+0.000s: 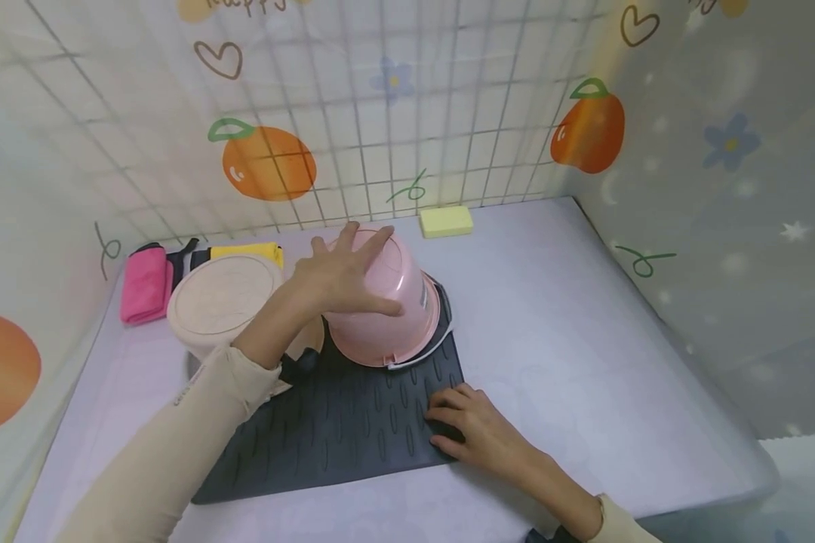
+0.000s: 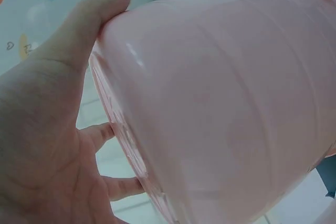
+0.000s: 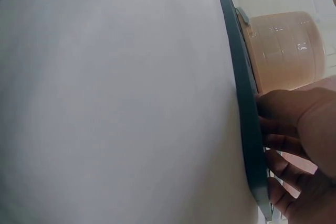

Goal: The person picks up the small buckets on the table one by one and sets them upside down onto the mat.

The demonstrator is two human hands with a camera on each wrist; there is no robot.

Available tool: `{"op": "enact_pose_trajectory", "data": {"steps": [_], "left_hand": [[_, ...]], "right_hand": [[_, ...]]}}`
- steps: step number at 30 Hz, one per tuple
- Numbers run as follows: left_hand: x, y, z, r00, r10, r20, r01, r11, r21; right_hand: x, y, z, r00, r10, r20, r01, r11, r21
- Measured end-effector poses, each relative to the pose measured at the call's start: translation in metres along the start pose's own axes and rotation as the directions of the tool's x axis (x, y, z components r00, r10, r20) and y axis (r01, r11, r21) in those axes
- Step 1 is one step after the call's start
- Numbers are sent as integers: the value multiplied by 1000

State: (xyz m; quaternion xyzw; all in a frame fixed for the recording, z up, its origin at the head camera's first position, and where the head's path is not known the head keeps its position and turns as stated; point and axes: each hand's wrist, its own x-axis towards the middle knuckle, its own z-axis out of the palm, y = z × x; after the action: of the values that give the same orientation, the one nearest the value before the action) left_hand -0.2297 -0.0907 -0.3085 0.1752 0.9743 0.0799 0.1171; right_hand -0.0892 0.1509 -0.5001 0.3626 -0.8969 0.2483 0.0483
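A pink bucket point(image 1: 380, 332) stands bottom up over the dark ribbed mat point(image 1: 339, 437), its white handle down by the rim. My left hand point(image 1: 342, 279) grips it by the base. The fingers spread across the bottom and the thumb lies along the side, as the left wrist view shows on the bucket wall point(image 2: 210, 103). My right hand point(image 1: 478, 430) rests at the mat's right edge, fingers loosely bent, with the fingertips on the mat. A peach bucket point(image 1: 224, 302), also upside down, stands left of the pink one, partly behind my left forearm.
A folded pink cloth point(image 1: 145, 283) and a yellow one point(image 1: 251, 251) lie at the back left. A pale yellow sponge point(image 1: 446, 222) sits at the table's back edge. Behind stands a wire grid point(image 1: 360, 151) with a printed curtain over it. Another curtain point(image 1: 720, 264) hangs on the right.
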Motion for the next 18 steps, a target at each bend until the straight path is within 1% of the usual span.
{"op": "enact_pose_trajectory", "data": {"steps": [2, 10, 13, 15, 16, 17, 18], "left_hand": [[4, 2, 3, 1000, -6, 9, 5, 1000, 17], [17, 11, 13, 1000, 10, 13, -12, 993, 116], [17, 13, 13, 1000, -2, 19, -1, 993, 114], [16, 13, 11, 1000, 6, 19, -8, 995, 96], [15, 12, 11, 1000, 17, 8, -18, 996, 86], [13, 12, 11, 999, 37, -22, -35, 996, 82], [11, 11, 12, 996, 58, -67, -53, 996, 77]], "right_hand": [[0, 0, 1, 1000, -8, -6, 8, 1000, -5], [1, -1, 3, 1000, -15, -15, 15, 1000, 3], [1, 0, 2, 1000, -6, -5, 6, 1000, 14], [1, 0, 0, 1000, 4, 13, -4, 1000, 25], [1, 1, -1, 1000, 7, 25, -8, 1000, 28], [2, 2, -3, 999, 7, 38, -9, 999, 33], [2, 3, -5, 999, 5, 52, -7, 999, 36]]}}
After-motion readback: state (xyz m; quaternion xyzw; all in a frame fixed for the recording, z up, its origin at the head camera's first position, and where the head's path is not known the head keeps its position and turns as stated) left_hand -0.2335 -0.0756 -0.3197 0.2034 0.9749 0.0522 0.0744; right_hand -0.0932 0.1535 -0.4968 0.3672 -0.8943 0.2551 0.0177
